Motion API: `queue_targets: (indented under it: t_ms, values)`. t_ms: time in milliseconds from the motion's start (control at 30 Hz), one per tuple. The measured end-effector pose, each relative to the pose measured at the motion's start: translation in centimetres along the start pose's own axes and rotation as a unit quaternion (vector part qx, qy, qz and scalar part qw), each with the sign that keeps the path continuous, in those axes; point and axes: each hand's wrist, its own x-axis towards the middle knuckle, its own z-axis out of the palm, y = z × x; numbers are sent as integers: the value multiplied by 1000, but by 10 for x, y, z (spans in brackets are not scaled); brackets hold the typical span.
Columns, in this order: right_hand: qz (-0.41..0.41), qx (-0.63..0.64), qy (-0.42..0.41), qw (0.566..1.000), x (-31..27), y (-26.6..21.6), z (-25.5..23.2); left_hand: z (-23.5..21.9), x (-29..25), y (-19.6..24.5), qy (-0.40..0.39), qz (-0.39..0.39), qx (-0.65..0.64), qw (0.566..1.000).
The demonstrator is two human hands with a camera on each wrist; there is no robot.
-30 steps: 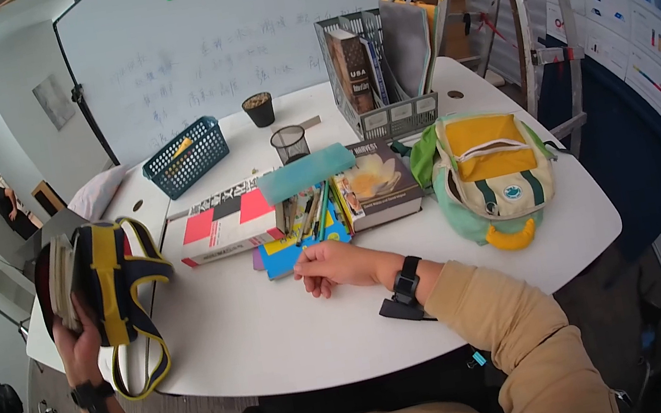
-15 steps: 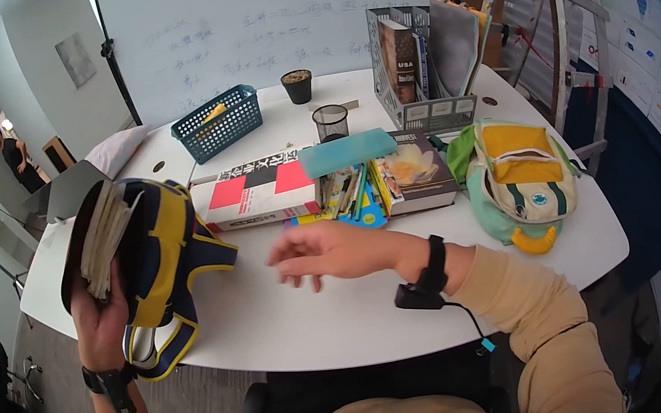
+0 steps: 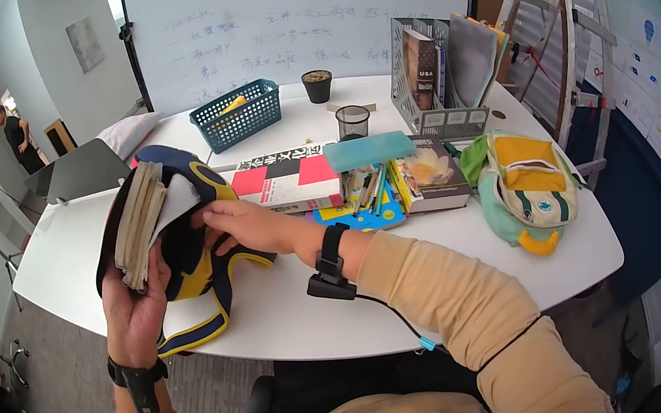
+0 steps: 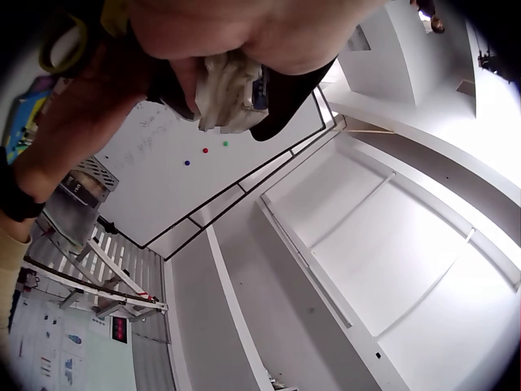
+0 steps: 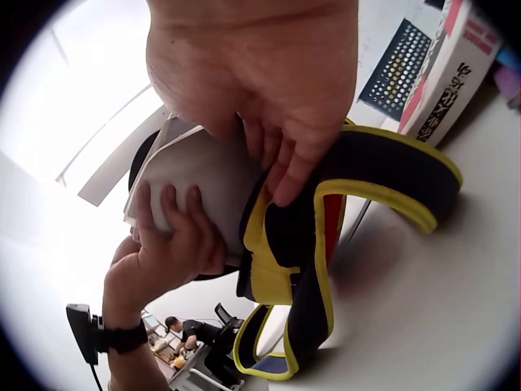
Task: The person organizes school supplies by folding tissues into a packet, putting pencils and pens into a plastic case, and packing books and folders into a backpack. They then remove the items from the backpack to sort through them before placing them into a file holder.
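Observation:
At the table's left side, a navy and yellow bag [image 3: 195, 281] stands tilted with its straps hanging toward the front edge. My left hand [image 3: 135, 307] grips a stack of worn books or papers [image 3: 140, 224] at the bag's side, fingers curled round the lower end. My right hand [image 3: 252, 227] is at the bag's edge; in the right wrist view the fingers of my right hand [image 5: 264, 98] curl over the rim of the bag [image 5: 273, 277]. The left fingers [image 5: 175, 236] lie against a grey cover in that view.
Boxed books [image 3: 287, 180], a turquoise case [image 3: 369, 151], pens and a flower-cover book [image 3: 434, 177] lie mid-table. A teal basket [image 3: 239, 121], black pot [image 3: 318, 87], mesh cup [image 3: 353, 122] and grey file rack [image 3: 443, 124] stand behind. A green-and-cream backpack [image 3: 527, 192] lies right.
My right hand has moved left from the middle of the table to the bag's edge. The bag and book stack have turned, and the head view has shifted left.

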Motion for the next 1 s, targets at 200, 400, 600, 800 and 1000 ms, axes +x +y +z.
queue_targets:
  t_ms: [200, 400, 600, 800, 1000]
  values:
    - [-3, -11, 21, 1000, 15, -15, -3, -15, 3, 2, 32, 149, 157, 976]
    - [45, 29, 34, 998, 13, 9, 8, -21, -10, 7, 44, 163, 198, 966]
    - [79, 396, -62, 913, -16, -40, 4, -6, -41, -39, 15, 82, 284, 955]
    - [110, 194, -32, 974, -70, -80, -28, -13, -21, -66, -108, 103, 430, 890]
    - [-27, -47, 184, 982, -111, -76, -52, 18, 30, -122, -181, 167, 559, 792]
